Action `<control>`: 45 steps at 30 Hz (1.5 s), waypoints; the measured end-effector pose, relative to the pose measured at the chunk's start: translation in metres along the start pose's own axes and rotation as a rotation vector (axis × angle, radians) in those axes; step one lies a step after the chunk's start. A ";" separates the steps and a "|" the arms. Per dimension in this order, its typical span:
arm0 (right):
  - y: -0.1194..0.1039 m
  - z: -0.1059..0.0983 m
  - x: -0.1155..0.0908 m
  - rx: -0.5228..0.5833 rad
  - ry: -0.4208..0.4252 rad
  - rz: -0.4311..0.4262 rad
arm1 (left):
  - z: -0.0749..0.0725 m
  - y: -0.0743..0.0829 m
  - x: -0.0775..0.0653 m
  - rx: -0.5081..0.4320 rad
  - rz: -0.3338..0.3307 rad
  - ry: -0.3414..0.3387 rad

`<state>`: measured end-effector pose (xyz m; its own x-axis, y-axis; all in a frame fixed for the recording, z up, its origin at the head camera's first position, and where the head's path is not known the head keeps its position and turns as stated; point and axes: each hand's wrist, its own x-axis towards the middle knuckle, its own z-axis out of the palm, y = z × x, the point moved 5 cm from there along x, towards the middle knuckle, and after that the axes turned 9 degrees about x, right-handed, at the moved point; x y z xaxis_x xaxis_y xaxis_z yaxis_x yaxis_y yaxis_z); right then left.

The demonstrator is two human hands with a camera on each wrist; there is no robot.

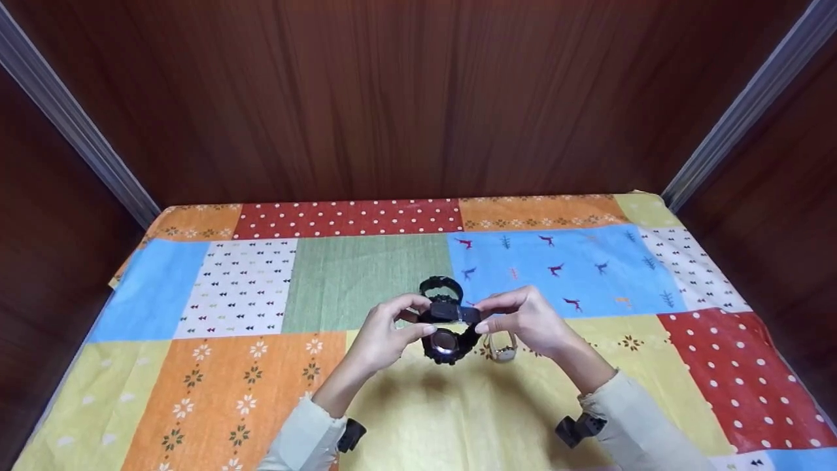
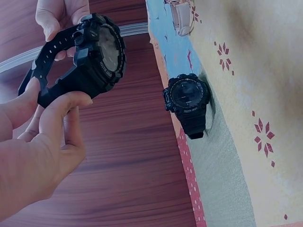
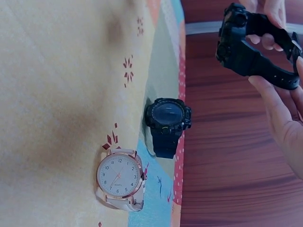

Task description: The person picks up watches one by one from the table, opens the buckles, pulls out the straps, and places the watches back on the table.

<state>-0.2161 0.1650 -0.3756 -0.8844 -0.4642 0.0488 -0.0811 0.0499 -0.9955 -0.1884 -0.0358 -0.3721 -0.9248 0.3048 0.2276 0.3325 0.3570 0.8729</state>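
Observation:
A black digital wristwatch (image 2: 78,59) with a looped strap is held up between both hands above the cloth. My left hand (image 1: 386,333) pinches one side of its strap between thumb and fingers. On the other side, my right hand (image 1: 523,320) pinches the strap as well. The watch face (image 1: 446,341) points toward the body in the head view. Behind it a second black wristwatch (image 3: 165,120) rests on the cloth. A white-dialled watch with a pale strap (image 3: 119,176) lies on the cloth near the right hand.
A patchwork cloth (image 1: 248,386) covers the table, with floral, dotted and deer patterns. Dark wood panels (image 1: 405,98) stand behind it and at both sides, with grey metal strips at the corners. Black wrist cameras (image 1: 352,435) sit on both sleeves.

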 end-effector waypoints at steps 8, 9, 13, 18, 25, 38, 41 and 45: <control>-0.001 0.000 0.001 -0.005 -0.003 -0.020 | -0.002 0.001 0.001 -0.003 0.009 0.001; -0.002 0.000 0.001 -0.010 -0.003 -0.025 | -0.002 0.001 0.001 0.005 0.014 0.005; -0.003 0.000 0.002 -0.020 -0.003 -0.042 | -0.004 0.002 0.002 0.052 0.040 0.029; -0.005 0.002 0.004 -0.025 -0.006 -0.066 | -0.006 0.004 0.004 0.131 0.044 0.062; -0.010 0.004 0.005 -0.053 -0.004 -0.099 | -0.007 0.008 0.003 0.202 0.011 0.090; -0.009 0.003 0.005 -0.055 0.022 -0.071 | -0.007 0.005 0.002 0.149 0.015 0.081; -0.008 0.002 0.005 -0.058 0.033 -0.067 | -0.006 0.003 0.002 0.112 0.011 0.082; -0.007 0.000 0.005 -0.060 0.044 -0.062 | -0.006 0.002 0.001 0.023 -0.012 0.072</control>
<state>-0.2199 0.1624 -0.3684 -0.8959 -0.4291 0.1145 -0.1620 0.0755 -0.9839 -0.1901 -0.0400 -0.3676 -0.9393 0.2368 0.2482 0.3247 0.3807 0.8658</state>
